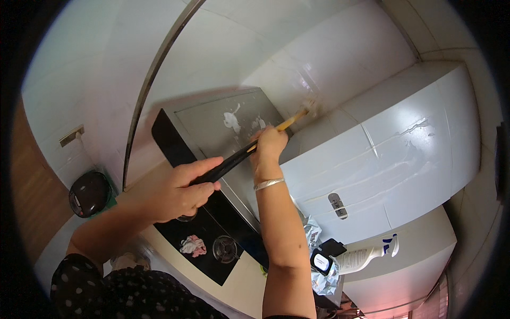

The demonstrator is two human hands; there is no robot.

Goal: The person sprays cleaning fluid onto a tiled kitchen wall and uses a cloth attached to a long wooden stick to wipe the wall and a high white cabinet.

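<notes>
My left hand (187, 193) grips the lower end of a long black handle (229, 163). Farther up, my right hand (271, 141), with a silver bangle (269, 184) on the wrist, is closed around the tool where black meets a yellow shaft (293, 120). The tool's blurred far end, which looks like a brush, is against or close to the white tiled wall (338, 60), behind the white casing (382, 159). Beneath the shaft, white foam (232, 119) streaks a grey metal panel (203, 115) with a black edge.
A spray bottle (360, 257) stands beside an opened wipes pack (324, 279). Below left, a crumpled cloth (193, 245) lies on the black cooktop (219, 267) near a burner (225, 249). A dark-lidded bin (91, 194) is at left. Wet streaks mark the casing.
</notes>
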